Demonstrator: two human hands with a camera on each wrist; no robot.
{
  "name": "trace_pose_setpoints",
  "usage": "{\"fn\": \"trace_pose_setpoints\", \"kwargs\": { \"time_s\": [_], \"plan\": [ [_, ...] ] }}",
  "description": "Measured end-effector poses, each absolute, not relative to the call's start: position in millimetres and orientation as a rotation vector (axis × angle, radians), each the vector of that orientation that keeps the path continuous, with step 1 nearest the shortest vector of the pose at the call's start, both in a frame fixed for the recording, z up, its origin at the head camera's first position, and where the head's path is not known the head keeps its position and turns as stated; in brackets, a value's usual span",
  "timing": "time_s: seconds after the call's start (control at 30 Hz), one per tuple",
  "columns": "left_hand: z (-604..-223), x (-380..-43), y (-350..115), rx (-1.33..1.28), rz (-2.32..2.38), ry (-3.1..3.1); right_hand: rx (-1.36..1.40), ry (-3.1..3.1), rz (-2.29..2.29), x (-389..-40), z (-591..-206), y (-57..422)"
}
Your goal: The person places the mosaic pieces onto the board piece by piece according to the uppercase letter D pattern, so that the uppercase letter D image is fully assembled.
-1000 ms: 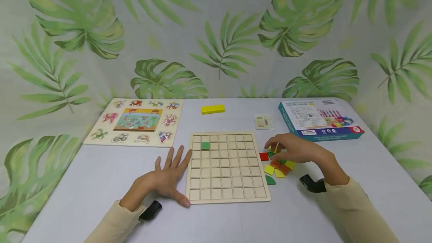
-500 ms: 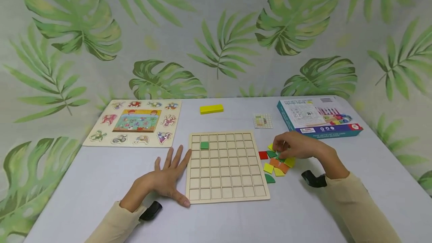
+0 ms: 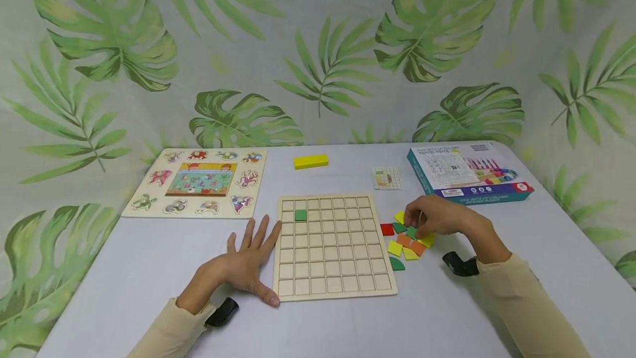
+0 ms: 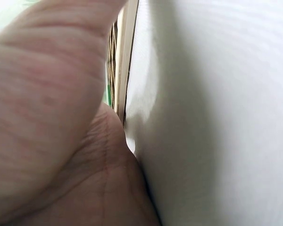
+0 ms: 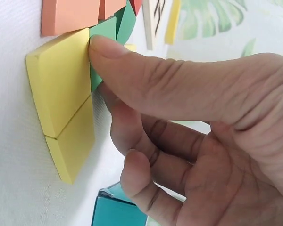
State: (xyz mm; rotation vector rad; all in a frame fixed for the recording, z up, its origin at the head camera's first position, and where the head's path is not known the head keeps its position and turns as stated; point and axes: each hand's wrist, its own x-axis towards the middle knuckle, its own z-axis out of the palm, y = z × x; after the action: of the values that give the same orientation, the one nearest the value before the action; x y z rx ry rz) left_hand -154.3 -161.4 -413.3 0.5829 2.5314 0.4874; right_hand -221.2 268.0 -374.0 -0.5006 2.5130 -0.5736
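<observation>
Head view: at centre, a wooden grid board [image 3: 332, 253] carries a green square [image 3: 300, 215]; the left hand [image 3: 245, 267], fingers spread straight, touches the board's left edge. Right of centre, the right hand [image 3: 437, 217] pinches a green tile [image 3: 411, 232]. Upper right, a cardboard box [image 3: 469, 173] reads "FIVE SETS OF"; smaller print is illegible

Left wrist view: creased palm at left, near the board

Right wrist view: smooth, flat-sided yellow tiles [image 5: 61, 84] at left, beside the pinched tile

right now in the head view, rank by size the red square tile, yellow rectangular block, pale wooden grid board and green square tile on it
Grid board
Yellow block
Red tile and green tile: about alike
</observation>
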Motion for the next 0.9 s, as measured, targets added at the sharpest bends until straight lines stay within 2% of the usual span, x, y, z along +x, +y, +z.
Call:
{"fn": "trace_pose_setpoints", "kwargs": {
  "time_s": [0.9],
  "plan": [
    [-416.6, -155.3, -162.6, 0.605, 0.498, 2.538, -0.455, 2.52, -0.538, -219.3, -373.4, 267.8]
  ]
}}
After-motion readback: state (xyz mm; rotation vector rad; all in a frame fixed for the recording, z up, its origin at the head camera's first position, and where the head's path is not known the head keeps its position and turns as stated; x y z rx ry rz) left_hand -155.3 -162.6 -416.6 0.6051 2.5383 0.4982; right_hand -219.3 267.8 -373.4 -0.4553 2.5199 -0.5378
